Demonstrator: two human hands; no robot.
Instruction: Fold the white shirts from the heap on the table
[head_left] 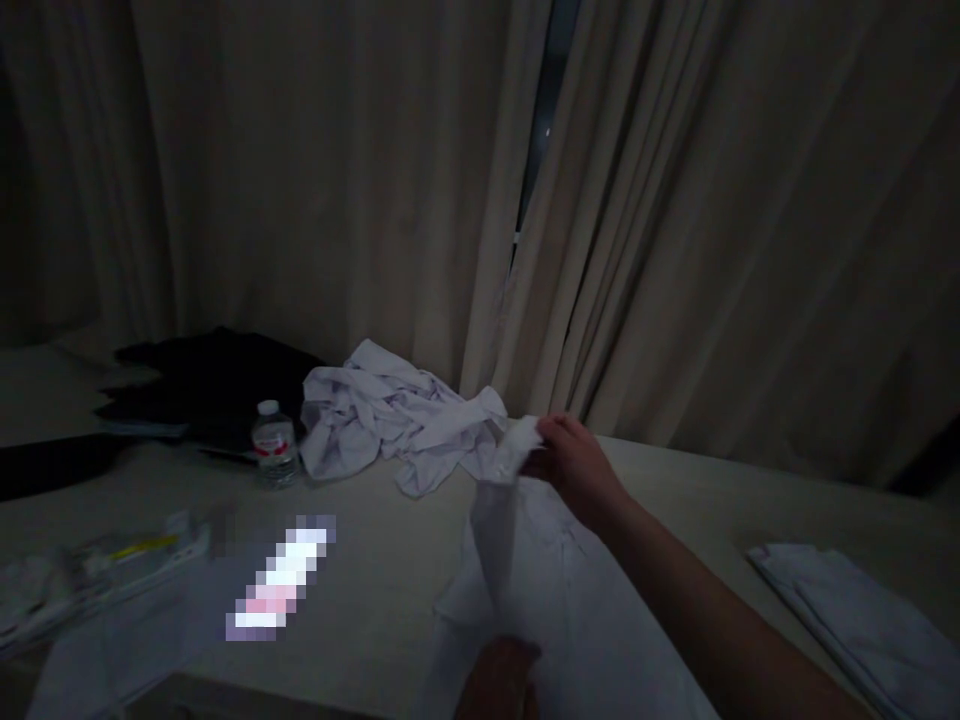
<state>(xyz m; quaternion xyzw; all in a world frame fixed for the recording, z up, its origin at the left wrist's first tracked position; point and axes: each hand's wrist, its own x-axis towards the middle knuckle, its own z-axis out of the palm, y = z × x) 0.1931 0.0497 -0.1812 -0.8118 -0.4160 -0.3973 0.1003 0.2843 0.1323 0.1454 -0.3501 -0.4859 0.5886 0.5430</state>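
A white shirt lies spread at the front edge of the table, its upper part lifted. My right hand pinches what looks like the collar and holds it up off the surface. Lower down, at the bottom of the view, my left hand is closed on the same cloth; its fingertips are partly hidden and slightly blurred. Behind the raised collar lies a crumpled heap of white cloth.
A water bottle stands left of the heap, before dark clothing. Nearer are a pixelated bright object and clear packaging. Folded white cloth lies at the right. Curtains hang behind the table.
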